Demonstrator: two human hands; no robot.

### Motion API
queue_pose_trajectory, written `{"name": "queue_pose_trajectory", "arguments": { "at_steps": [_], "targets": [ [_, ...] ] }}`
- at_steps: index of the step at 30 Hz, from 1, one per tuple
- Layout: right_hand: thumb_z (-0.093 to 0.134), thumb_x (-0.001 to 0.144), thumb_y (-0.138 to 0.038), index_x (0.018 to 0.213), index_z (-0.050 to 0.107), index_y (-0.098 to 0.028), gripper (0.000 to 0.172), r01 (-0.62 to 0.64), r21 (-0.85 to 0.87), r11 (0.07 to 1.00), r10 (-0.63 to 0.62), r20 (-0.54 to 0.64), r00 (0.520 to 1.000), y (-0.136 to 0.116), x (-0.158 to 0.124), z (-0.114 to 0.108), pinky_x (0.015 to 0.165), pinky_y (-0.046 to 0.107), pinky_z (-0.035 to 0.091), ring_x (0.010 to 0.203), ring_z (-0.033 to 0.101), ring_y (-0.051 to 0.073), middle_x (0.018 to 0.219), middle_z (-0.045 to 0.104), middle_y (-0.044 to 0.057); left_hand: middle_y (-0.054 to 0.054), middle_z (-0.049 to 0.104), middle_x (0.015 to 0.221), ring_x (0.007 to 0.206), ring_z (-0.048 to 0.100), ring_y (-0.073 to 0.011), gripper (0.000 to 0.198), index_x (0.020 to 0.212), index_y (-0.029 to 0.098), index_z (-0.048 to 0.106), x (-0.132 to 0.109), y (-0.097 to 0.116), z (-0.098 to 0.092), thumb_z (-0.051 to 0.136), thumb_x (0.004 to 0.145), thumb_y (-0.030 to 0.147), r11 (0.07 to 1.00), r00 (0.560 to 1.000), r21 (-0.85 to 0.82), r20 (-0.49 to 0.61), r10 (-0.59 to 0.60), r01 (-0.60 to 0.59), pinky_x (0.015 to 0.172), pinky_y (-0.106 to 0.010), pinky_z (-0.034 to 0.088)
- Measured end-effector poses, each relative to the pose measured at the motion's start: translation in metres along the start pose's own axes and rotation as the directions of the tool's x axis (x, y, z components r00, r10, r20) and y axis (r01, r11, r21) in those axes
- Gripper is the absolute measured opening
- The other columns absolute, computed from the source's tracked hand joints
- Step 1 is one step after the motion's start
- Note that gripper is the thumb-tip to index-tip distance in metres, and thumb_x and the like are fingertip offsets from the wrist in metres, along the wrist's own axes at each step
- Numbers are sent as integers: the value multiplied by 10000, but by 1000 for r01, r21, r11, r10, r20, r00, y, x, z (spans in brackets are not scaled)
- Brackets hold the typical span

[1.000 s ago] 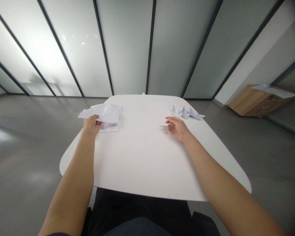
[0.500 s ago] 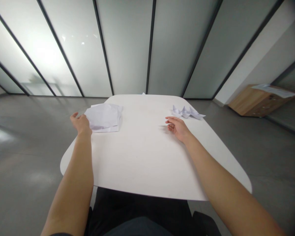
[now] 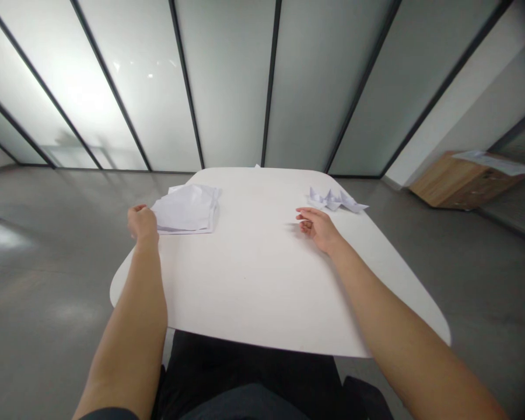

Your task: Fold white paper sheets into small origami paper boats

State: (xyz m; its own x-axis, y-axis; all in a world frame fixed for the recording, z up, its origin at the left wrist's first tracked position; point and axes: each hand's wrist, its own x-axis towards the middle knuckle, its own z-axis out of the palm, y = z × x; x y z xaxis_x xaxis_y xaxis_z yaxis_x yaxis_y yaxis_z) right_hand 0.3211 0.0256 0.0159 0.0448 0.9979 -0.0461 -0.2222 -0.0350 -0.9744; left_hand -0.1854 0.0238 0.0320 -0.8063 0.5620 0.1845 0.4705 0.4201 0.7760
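Arms (image 3: 135, 309) outstretched, hands (image 3: 318, 230) apart, fingers (image 3: 307, 216) curled

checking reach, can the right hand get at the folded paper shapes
Probably yes: the right hand looks empty, the folded paper shapes lie just beyond it, and nothing visible stands between.

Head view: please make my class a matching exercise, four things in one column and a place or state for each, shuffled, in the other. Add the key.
Things
1. paper sheets
2. folded paper shapes
3. wooden cabinet
4. right hand

Places and states
A. fingers partly curled, holding nothing
B. away from the table, at far right
C. layered on the table's left side
D. pointed tips up, near the table's right edge

Pairs: 1-C, 2-D, 3-B, 4-A
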Motion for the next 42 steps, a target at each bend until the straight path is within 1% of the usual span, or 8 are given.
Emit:
{"name": "queue_pose_trajectory", "arguments": {
  "at_steps": [6,10,16,22,26,29,36,42],
  "targets": [
    [714,833,-214,967,750,-195,140,2,-19,1000,-1,21,1000,1,0,-1,517,170,534,579,611,78,852,703,29,-181,622,1377,1319,515,-414,460,1364,216,570,-16,4,-2,506,953,414,987,999,162,-36,19,-13,1082,-650,354],
    [716,829,-220,973,749,-193,150,3,-21,1000,-3,15,1000,1,1,0,529,174,538,585,612,79,862,702,32,-238,599,1389,1332,493,-444,578,1392,172,564,-21,1,3,555,923,511,911,982,369,107,156,-185,1061,-655,364],
    [717,818,-223,962,740,-182,152,0,-30,1000,0,20,1000,-1,0,2,520,179,533,584,603,83,846,698,35,-212,619,1377,1311,525,-448,552,1328,204,622,-12,-5,5,584,882,526,876,949,425,300,100,-226,1031,-644,400],
    [684,813,-285,1010,714,-195,218,54,-123,991,-58,-29,998,5,4,2,549,217,519,587,598,94,916,697,32,-235,543,1465,1360,469,-462,696,1479,180,492,-26,14,3,592,880,520,874,950,386,217,226,-296,1067,-651,379],
    [599,808,-239,1110,689,-218,316,147,-594,791,-345,-234,909,13,9,-4,657,307,539,618,617,150,957,714,36,-139,520,1524,1400,462,-365,630,1484,282,512,-67,40,21,546,924,568,730,741,207,379,554,-651,1142,-550,367],
    [559,807,-200,1241,653,-218,444,98,-815,572,-514,-263,816,14,12,-14,814,359,530,767,661,219,936,737,50,-108,401,1620,1468,371,-386,657,1481,348,520,-98,51,38,612,878,592,603,608,198,502,615,-773,1180,-612,278],
    [589,799,-224,1519,474,-229,729,-73,-885,460,-449,-303,841,12,27,-38,965,395,496,1036,682,285,1146,751,88,-80,448,1590,1440,419,-366,640,1502,358,490,-91,37,50,603,871,367,564,580,226,555,596,-795,1175,-585,312],
    [608,807,-260,1495,527,-229,693,-124,-899,421,-397,-305,866,14,35,-43,1036,382,475,1164,660,285,1319,704,92,-78,517,1534,1394,470,-326,610,1481,291,524,-68,27,60,563,873,303,562,529,132,561,637,-817,1169,-492,374]
  ]
}}
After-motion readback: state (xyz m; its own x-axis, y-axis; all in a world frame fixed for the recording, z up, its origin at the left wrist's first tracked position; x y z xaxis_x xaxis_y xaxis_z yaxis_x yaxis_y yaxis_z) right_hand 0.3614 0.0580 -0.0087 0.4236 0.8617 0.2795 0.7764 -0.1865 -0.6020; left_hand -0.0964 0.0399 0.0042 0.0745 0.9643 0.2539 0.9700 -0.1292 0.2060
